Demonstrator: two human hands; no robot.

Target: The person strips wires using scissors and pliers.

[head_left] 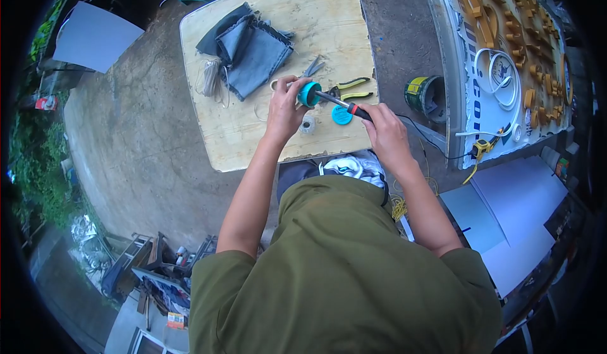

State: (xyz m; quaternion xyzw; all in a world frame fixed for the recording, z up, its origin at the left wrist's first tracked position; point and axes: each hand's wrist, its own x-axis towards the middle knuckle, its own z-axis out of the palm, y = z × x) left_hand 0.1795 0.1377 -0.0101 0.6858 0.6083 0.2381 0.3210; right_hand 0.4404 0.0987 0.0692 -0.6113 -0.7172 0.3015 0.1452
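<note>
Pale tabletop [243, 148]; both hands [288, 106] [387, 136] curled nearly closed: left round teal cup [306, 95], right on red-black tool [351, 108] angled towards it

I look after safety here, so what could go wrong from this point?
The red-and-black tool in the right hand points into the teal container that the left hand holds, so a slip could jab that hand. The dark cord spans the gap beside the table and might snag an arm or leg.
</note>
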